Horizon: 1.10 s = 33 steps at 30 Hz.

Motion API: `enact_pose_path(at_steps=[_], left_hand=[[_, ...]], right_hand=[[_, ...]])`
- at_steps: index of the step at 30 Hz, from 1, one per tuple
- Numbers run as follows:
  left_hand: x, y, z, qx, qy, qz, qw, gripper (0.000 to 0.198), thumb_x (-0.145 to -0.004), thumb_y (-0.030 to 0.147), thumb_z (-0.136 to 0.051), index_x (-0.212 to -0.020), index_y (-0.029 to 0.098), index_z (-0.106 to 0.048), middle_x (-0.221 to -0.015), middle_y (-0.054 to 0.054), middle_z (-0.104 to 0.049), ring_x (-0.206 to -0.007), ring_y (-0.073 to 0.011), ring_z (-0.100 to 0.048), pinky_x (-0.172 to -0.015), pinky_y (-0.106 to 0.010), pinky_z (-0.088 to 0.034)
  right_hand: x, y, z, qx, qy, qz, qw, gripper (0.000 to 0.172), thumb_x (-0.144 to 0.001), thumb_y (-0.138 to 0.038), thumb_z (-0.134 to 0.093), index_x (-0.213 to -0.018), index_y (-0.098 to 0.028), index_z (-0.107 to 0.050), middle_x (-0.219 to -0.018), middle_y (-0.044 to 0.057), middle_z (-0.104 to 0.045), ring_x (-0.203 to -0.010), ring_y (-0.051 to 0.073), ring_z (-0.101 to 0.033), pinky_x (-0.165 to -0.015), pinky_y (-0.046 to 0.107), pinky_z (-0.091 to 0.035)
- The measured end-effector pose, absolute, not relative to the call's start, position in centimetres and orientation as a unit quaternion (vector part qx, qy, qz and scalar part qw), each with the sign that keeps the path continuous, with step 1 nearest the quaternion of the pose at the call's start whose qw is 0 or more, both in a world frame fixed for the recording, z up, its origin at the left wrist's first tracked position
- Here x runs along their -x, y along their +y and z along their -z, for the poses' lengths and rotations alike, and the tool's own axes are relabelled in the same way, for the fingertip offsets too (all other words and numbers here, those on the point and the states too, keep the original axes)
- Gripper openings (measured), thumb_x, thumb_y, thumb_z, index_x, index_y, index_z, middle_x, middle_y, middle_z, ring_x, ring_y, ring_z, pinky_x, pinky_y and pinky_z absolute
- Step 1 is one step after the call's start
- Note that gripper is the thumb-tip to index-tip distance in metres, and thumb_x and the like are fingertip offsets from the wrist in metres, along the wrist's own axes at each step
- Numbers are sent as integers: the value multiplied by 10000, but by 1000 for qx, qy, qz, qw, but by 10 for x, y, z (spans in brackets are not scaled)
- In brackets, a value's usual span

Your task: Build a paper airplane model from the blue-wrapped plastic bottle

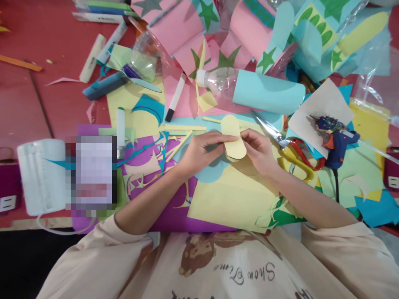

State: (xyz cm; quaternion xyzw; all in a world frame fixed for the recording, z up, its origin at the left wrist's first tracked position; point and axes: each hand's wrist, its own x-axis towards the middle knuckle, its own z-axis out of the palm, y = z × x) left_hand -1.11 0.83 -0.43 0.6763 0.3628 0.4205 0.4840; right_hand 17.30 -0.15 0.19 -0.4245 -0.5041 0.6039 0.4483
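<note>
A pale yellow paper cutout [234,143] with rounded ends is held up between my two hands over the table. My left hand [204,150] pinches its left side, the fingers lying across the front. At the opposite edge my right hand [258,148] has its fingers curled and closed on the same cutout; the fingertips are partly hidden behind it. A second yellow layer peeks out below the lower end. Below the hands spreads a large pale yellow sheet [229,199]. Scissors [282,141] with red and yellow handles lie right of my right hand.
A plastic bottle [221,81] wrapped in light blue paper lies beyond my hands. To the right, a blue glue gun [338,145] rests by a grey paper [321,101]. Markers [176,97], paper scraps and a white power bank-like box [42,176] lie at left.
</note>
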Motion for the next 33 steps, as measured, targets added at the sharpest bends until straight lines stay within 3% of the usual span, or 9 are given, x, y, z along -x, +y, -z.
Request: enact_pose_path(at_steps=[6, 10, 13, 16, 20, 25, 33], left_hand=[[10, 7, 0, -697, 369, -426, 443, 228, -859, 177, -615, -1017, 255, -759, -905, -18, -761, -785, -118, -693, -706, -204, -530], [9, 7, 1, -722, 352, -447, 394, 283, -839, 97, -600, -1019, 246, -759, -803, -2, -742, -699, -85, -670, -640, -169, -508], [9, 7, 4, -740, 343, -452, 362, 306, -838, 89, -581, -1029, 253, -754, -793, -2, -742, -712, -92, -672, -654, -183, -520], [9, 7, 6, -746, 345, -454, 344, 291, -848, 110, -559, -1012, 255, -751, -799, -1, -742, -723, -97, -672, -674, -199, -530], [9, 5, 5, -718, 373, -443, 386, 219, -858, 177, -592, -1041, 222, -704, -857, -12, -738, -737, -101, -672, -692, -206, -530], [11, 4, 6, -621, 365, -452, 526, 379, -882, 371, -606, -1214, 226, -495, -868, -19, -708, -786, -138, -679, -699, -242, -532], [6, 7, 10, -616, 371, -478, 505, 532, -790, 381, -738, -1208, 237, -443, -805, 28, -678, -739, -106, -649, -709, -228, -519]], right_hand=[[-173, 0, -7, 425, -493, -620, 438, 331, -759, -507, -721, -701, -206, -595, -689, -16, -578, -645, 119, -504, -611, 273, -425], [-177, -1, -6, 424, -515, -607, 433, 288, -849, -462, -609, -709, -211, -602, -672, -12, -534, -656, 131, -484, -624, 286, -402], [-178, 0, -7, 414, -521, -611, 430, 374, -899, -488, -527, -649, -211, -547, -654, -7, -501, -646, 133, -465, -606, 292, -377], [-176, 1, -10, 426, -527, -607, 415, 370, -838, -522, -625, -661, -212, -528, -622, -34, -441, -583, 109, -394, -552, 274, -336], [-173, 1, -11, 431, -520, -610, 414, 347, -788, -498, -698, -699, -207, -530, -614, -53, -431, -557, 90, -380, -540, 260, -341], [-173, -2, -7, 447, -524, -589, 423, 312, -798, -483, -692, -728, -212, -556, -678, -26, -509, -620, 110, -458, -587, 277, -386], [-171, -3, -8, 442, -537, -569, 440, 272, -791, -419, -724, -732, -205, -566, -662, -39, -510, -584, 93, -455, -573, 266, -401]])
